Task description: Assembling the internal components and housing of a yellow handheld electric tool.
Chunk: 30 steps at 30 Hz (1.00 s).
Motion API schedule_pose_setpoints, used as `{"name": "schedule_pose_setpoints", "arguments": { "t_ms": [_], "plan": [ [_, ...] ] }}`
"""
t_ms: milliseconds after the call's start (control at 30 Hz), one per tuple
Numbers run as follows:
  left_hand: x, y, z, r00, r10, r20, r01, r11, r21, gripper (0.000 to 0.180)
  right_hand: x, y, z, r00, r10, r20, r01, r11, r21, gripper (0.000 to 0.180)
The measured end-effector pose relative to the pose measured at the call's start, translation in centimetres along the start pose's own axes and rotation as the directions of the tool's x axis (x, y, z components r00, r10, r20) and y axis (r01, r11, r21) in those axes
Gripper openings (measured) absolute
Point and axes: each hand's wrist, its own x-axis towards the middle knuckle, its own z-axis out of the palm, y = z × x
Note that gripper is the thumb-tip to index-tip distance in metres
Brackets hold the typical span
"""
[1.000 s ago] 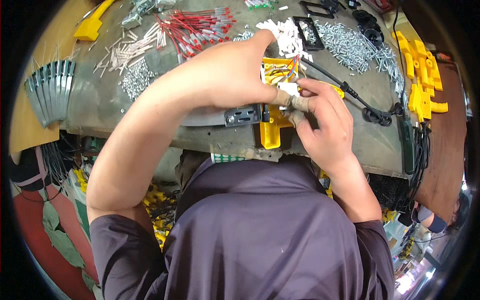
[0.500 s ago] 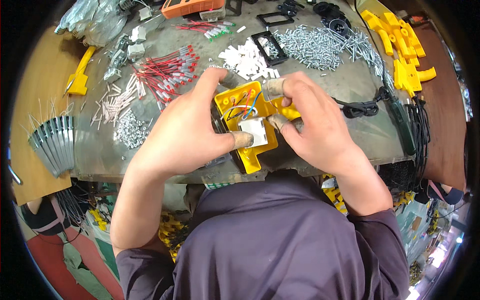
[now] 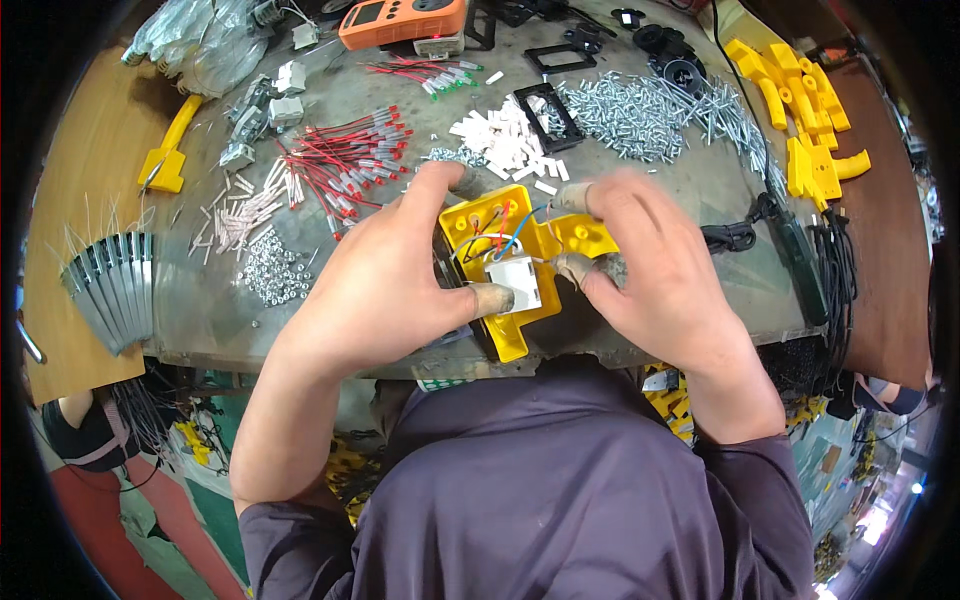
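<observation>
A yellow plastic housing [image 3: 541, 300] with an open inside lies at the table's near edge, in front of me. Red, blue, white and dark wires [image 3: 497, 240] loop within it, beside a white block-shaped component [image 3: 512, 284]. My left hand [image 3: 385, 270] grips the housing from the left, its thumb pressed on the white component. My right hand [image 3: 650, 265] is over the housing's right arm, thumb and index finger apart. The blue wire's end comes close to that index fingertip, and a pale wire reaches the thumb; whether they are touched I cannot tell. Worn covers wrap several fingertips.
Red-wired indicator lights [image 3: 355, 150], white sleeves [image 3: 495, 135], screws [image 3: 630, 115] and nuts [image 3: 272, 270] lie in piles beyond my hands. An orange meter [image 3: 400, 22] stands at the back. Yellow housings [image 3: 800, 85] are at right, a dark green tool with a cord [image 3: 795, 260] nearer.
The whole view has shifted slightly, so the table's things appear lower and further right. My right hand has eased a little away from the wires. My left hand keeps its grip on the housing.
</observation>
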Motion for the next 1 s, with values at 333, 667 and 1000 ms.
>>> {"name": "schedule_pose_setpoints", "arguments": {
  "t_ms": [333, 667, 1000],
  "plan": [
    [-0.5, 0.4, -0.1, 0.997, 0.068, -0.024, -0.067, 0.996, 0.054, 0.081, 3.1, 1.5, -1.2, 0.988, 0.007, 0.157, -0.025, 0.993, 0.115, 0.023],
    [0.1, 0.4, 0.0, 0.996, 0.087, 0.007, -0.087, 0.996, 0.033, 0.078, 3.3, 0.8, 1.5, 0.954, -0.284, -0.094, 0.278, 0.958, -0.064, 0.02],
    [0.6, -0.5, 0.1, 0.998, 0.061, -0.013, -0.061, 0.998, 0.002, 0.072, 0.3, 0.3, 1.2, 0.925, -0.248, -0.287, 0.257, 0.966, -0.007, 0.043]
  ]
}}
